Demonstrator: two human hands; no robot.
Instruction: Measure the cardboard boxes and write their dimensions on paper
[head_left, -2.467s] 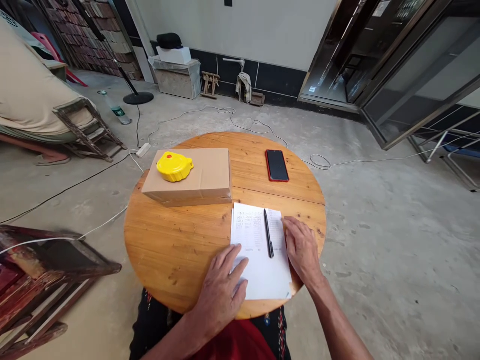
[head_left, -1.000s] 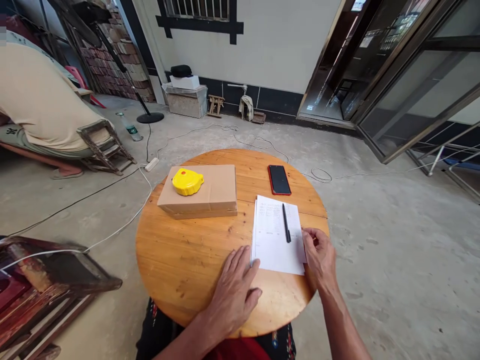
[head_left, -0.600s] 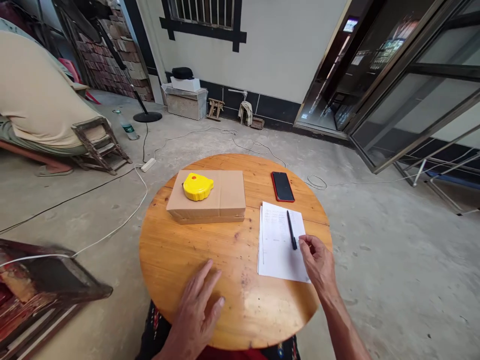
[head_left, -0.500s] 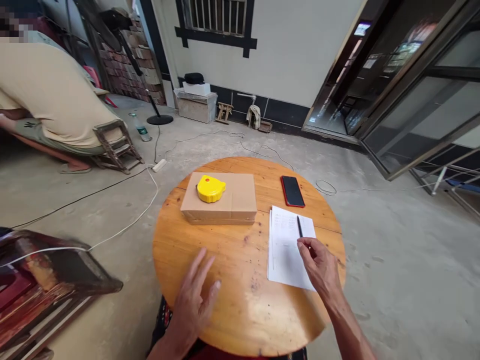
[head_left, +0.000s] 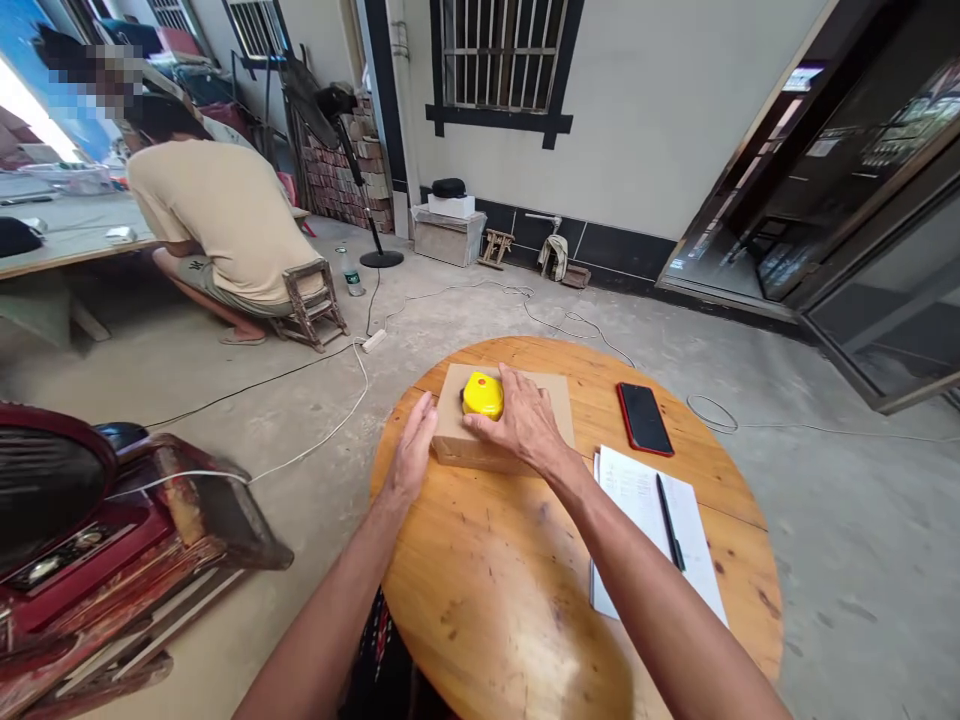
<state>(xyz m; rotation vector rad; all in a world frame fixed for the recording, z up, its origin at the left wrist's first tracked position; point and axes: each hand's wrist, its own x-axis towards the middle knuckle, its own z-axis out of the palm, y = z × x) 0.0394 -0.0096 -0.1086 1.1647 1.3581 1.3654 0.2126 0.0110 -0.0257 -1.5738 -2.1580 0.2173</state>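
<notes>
A flat cardboard box (head_left: 452, 420) lies on the far left part of the round wooden table (head_left: 487, 600). On top of it sits a yellow tape measure (head_left: 481, 393). My right hand (head_left: 527, 423) reaches over the box, its fingers curled round the tape measure. Against the box's left side rests my left hand (head_left: 416, 447), fingers stretched out and flat. To the right lie a red-cased phone (head_left: 643, 418) and a sheet of paper (head_left: 637, 490) with a black pen (head_left: 670, 535) on it.
A person in a beige shirt (head_left: 217, 215) squats on a small stool at the left. Dark red wooden furniture (head_left: 112, 530) stands close at my left. Cables (head_left: 330, 430) run across the concrete floor. Glass doors (head_left: 885, 250) stand at the right.
Both hands left the paper and moved forward to the box. My right hand now grips the tape measure and my left hand touches the box's side. The view swung left.
</notes>
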